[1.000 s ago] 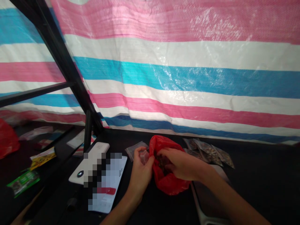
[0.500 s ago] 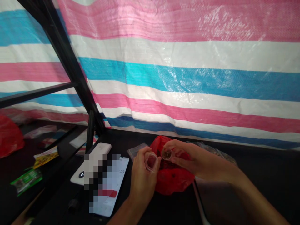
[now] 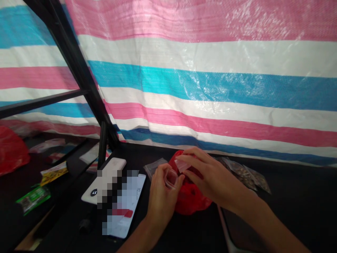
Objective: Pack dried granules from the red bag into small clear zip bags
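Filling under way, judging by the layout: left hand [image 3: 161, 196] pinching open a small clear bag [image 3: 171, 177], right hand [image 3: 210, 177] tipping a small cup [image 3: 182, 165] held in its fingertips just above the mouth. Sitting under both hands near the counter's back edge, a red bag [image 3: 192, 196], contents hidden. Lying finished toward the right, filled packets [image 3: 244, 172] of brownish bits; waiting left of the red bag, an empty clear bag [image 3: 154, 167].

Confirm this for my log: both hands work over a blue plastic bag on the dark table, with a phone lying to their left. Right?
Not quite. The plastic bag is red, not blue, as the head view shows. The rest stands: the left hand and the right hand work over it on the dark table, and the phone lies to their left.
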A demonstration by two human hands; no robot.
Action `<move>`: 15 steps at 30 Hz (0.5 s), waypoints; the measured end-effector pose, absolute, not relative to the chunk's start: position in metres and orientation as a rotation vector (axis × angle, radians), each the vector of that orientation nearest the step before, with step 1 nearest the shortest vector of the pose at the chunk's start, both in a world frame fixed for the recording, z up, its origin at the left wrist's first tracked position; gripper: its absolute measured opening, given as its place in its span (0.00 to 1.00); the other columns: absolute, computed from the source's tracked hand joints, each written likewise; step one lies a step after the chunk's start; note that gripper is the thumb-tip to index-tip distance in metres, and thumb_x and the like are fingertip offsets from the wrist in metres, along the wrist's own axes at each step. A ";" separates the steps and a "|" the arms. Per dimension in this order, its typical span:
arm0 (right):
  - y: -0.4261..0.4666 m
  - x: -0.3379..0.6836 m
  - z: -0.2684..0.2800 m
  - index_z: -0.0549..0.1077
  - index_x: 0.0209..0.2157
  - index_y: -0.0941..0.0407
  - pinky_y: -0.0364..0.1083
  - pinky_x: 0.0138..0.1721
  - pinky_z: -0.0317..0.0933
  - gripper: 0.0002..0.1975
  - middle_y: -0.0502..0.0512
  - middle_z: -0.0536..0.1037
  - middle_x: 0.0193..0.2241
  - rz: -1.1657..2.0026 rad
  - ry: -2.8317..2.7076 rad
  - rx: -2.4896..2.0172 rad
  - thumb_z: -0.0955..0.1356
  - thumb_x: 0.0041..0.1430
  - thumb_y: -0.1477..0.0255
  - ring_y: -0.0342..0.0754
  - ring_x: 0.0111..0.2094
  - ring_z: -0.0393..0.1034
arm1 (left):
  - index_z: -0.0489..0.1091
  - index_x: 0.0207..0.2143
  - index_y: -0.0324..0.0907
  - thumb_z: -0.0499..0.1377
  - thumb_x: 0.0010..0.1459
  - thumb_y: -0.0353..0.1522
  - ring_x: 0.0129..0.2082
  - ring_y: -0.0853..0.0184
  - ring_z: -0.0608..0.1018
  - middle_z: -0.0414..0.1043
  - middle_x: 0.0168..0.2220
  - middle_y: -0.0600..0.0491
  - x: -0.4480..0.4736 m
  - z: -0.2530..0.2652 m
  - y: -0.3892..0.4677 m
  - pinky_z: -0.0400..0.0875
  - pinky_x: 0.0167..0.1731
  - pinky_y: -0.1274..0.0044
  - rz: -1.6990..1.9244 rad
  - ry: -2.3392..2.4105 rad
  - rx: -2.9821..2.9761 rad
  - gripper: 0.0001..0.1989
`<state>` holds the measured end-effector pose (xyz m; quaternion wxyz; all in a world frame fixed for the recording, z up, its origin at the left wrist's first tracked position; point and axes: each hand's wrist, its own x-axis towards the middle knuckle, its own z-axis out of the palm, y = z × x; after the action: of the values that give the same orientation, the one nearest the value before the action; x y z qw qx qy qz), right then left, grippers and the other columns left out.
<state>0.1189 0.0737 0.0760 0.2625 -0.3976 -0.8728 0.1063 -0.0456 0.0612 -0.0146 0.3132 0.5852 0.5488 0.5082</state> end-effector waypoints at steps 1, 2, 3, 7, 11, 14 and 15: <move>0.074 0.121 0.076 0.72 0.54 0.53 0.54 0.60 0.62 0.15 0.59 0.72 0.54 0.287 -2.360 -1.129 0.64 0.69 0.77 0.52 0.56 0.67 | 0.66 0.38 0.45 0.64 0.58 0.39 0.33 0.64 0.76 0.72 0.33 0.56 -0.046 -0.012 0.061 0.71 0.36 0.72 1.347 1.454 1.537 0.11; 0.075 0.123 0.076 0.73 0.53 0.53 0.54 0.58 0.63 0.14 0.59 0.73 0.53 0.302 -2.384 -1.189 0.65 0.68 0.76 0.52 0.55 0.68 | 0.65 0.37 0.45 0.63 0.59 0.39 0.32 0.65 0.75 0.71 0.32 0.56 -0.046 -0.009 0.060 0.71 0.35 0.73 1.353 1.451 1.527 0.11; 0.075 0.125 0.076 0.74 0.50 0.53 0.53 0.55 0.65 0.13 0.58 0.74 0.51 0.334 -2.426 -1.254 0.65 0.68 0.76 0.52 0.52 0.70 | 0.65 0.37 0.45 0.62 0.60 0.39 0.32 0.65 0.75 0.70 0.32 0.57 -0.046 -0.007 0.059 0.71 0.35 0.73 1.359 1.448 1.519 0.10; 0.071 0.130 0.074 0.77 0.41 0.54 0.48 0.43 0.67 0.09 0.55 0.77 0.43 0.606 -2.643 -1.435 0.65 0.65 0.78 0.48 0.39 0.74 | 0.63 0.40 0.45 0.58 0.63 0.42 0.31 0.63 0.75 0.69 0.33 0.56 -0.051 -0.002 0.057 0.70 0.35 0.71 1.303 1.575 1.542 0.12; 0.062 0.131 0.073 0.78 0.41 0.51 0.46 0.41 0.65 0.15 0.52 0.78 0.43 0.830 -2.702 -1.359 0.68 0.56 0.83 0.47 0.39 0.74 | 0.61 0.45 0.43 0.56 0.63 0.44 0.39 0.54 0.79 0.70 0.42 0.46 -0.056 -0.007 0.058 0.71 0.38 0.65 1.098 1.760 1.663 0.16; 0.057 0.131 0.074 0.79 0.35 0.52 0.45 0.34 0.63 0.09 0.51 0.80 0.36 0.927 -2.730 -1.399 0.71 0.54 0.80 0.47 0.34 0.73 | 0.60 0.45 0.42 0.55 0.63 0.41 0.41 0.50 0.80 0.72 0.42 0.42 -0.057 -0.011 0.060 0.70 0.40 0.63 0.907 1.720 1.719 0.14; 0.057 0.131 0.075 0.78 0.31 0.53 0.44 0.29 0.61 0.06 0.51 0.79 0.31 0.963 -2.737 -1.443 0.71 0.55 0.78 0.46 0.29 0.72 | 0.59 0.44 0.43 0.55 0.63 0.40 0.38 0.51 0.81 0.74 0.39 0.44 -0.057 -0.012 0.061 0.70 0.38 0.64 0.851 1.691 1.696 0.12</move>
<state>0.1314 0.0568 0.0745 -0.0495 -0.4449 -0.8435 0.2968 -0.0568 0.0611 -0.0120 0.2953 0.6374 0.6356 0.3200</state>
